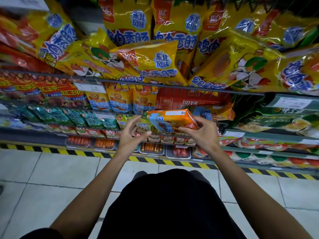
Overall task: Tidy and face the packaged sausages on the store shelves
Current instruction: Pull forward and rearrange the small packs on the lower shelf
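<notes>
An orange and blue sausage pack point(170, 120) is held tilted in front of the middle shelves. My right hand point(201, 132) grips its right end, fingers curled over the top and thumb underneath. My left hand point(132, 133) hovers just left of the pack with fingers spread and relaxed, not holding it. Behind the pack, matching orange lion-print packs point(119, 100) hang in a row. Large yellow sausage bags point(151, 61) hang crowded and askew on the upper rail.
A red boxed pack point(191, 99) sits right of the lion packs. Teal packs point(57, 115) and red packs point(31, 90) fill the left shelves. Trays of sausages point(151, 147) line the bottom shelf above a yellow-black floor stripe point(86, 153). Green packages point(276, 119) lie at right.
</notes>
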`<state>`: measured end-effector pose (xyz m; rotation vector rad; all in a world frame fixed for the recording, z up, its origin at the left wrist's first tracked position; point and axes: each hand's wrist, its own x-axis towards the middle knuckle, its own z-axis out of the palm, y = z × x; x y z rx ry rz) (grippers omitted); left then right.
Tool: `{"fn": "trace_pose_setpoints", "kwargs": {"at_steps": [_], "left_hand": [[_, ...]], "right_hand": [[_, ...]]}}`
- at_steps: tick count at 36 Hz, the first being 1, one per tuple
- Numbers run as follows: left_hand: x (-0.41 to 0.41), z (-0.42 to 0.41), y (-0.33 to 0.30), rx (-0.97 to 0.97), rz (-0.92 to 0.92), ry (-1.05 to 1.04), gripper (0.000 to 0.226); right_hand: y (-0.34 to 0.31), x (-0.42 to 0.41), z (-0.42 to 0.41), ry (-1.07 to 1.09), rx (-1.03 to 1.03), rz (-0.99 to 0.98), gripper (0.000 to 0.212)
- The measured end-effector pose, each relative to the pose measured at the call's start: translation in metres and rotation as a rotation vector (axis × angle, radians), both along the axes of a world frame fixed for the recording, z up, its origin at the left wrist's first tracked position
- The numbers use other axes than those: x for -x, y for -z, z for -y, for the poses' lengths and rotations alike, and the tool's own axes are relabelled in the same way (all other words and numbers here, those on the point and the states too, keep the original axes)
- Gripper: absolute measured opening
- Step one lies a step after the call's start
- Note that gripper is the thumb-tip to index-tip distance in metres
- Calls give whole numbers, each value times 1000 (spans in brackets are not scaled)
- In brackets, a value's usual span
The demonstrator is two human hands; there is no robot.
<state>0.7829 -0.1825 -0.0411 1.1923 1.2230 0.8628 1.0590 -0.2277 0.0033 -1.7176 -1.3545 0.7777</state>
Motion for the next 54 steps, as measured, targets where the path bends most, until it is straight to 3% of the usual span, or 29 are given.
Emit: {"fn": "trace_pose_setpoints", "kwargs": {"at_steps": [3,7,11,15,19,22,24,26,29,32,33,36,39,42,48,54], "left_hand": [[-13,-9,-10,-258,-246,194,76],[-31,-18,-11,-471,-606,274,79],[-37,-24,-8,-378,-381,372,72],[-41,-27,-4,-392,-477,401,68],[-42,-21,3,-314,-406,306,60],[-42,-20,7,-227,-332,256,60],[-43,-24,7,-185,-306,265,65],[-44,-27,8,-193,-306,270,66],[-48,-32,8,-198,-286,248,67],[-51,-36,4,-283,-317,271,64],[-50,-39,5,-344,-356,289,64],[-44,-45,14,-436,-572,288,78],[-34,-47,26,-454,-691,333,87],[-29,-48,33,-506,-724,369,85],[-33,-46,36,-515,-751,371,85],[-42,-44,30,-485,-812,382,85]], "right_hand": [[2,-1,-2,-38,1,124,56],[-3,-1,-5,-66,13,237,59],[-8,0,-5,-103,-13,305,55],[-5,2,-1,-109,1,292,61],[0,3,9,-88,10,13,81],[10,2,14,-112,18,-120,85],[13,1,12,-137,104,-82,74],[17,0,6,-112,180,-34,44],[19,0,-6,-90,146,-32,21],[16,0,-17,-56,120,-45,18],[16,0,-21,-28,123,-51,27],[15,-2,-30,45,92,-57,45],[15,-5,-40,49,59,-46,46],[15,-8,-48,24,67,-35,32],[12,-1,-54,33,22,28,56],[11,-5,-63,39,27,14,44]]}}
